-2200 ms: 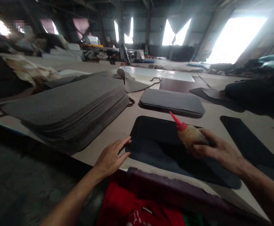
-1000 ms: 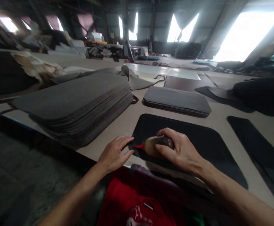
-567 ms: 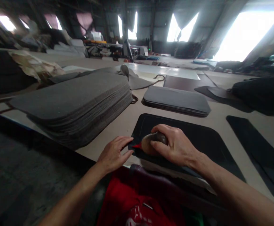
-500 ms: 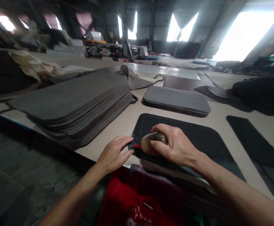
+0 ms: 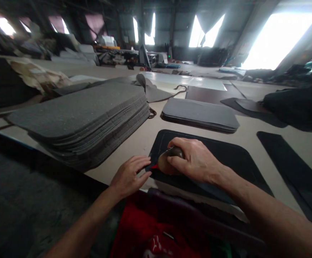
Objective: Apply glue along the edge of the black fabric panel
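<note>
A black rounded mat lies flat on the table in front of me. My right hand is wrapped round a squeeze bottle with a red nozzle, whose tip points down at the mat's near left corner. My left hand rests with its fingers stretched out flat on the table, the fingertips touching that same corner of the mat.
A tall stack of grey felt mats stands to the left. A low grey stack lies behind the black mat. Dark strips lie on the right. A red cloth hangs at the table's near edge.
My right hand has brought the bottle from the mat's right side down to its near left corner and turned the nozzle downward. My left hand has stayed at that corner.
</note>
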{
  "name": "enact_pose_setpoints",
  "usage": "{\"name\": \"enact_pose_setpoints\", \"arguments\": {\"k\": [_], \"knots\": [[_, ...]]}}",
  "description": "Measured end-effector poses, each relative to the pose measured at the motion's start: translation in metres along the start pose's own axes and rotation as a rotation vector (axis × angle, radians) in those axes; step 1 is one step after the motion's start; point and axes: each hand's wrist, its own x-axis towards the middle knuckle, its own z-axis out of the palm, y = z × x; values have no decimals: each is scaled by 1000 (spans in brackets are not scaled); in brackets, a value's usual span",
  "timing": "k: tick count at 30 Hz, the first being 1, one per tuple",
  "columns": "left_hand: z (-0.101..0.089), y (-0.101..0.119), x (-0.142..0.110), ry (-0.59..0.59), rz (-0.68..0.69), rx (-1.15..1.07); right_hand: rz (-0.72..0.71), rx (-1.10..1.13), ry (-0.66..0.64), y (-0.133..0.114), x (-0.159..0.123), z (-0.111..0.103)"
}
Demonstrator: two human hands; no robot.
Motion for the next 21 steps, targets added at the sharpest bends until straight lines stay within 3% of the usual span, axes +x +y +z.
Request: {"name": "enact_pose_setpoints", "arguments": {"k": [14,21], "knots": [[-1,0,-1,-2,50,35,72,-86,-42,0,2,-11],[1,-1,2,9,39,51,20,-72,-45,-6,1,-8]]}}
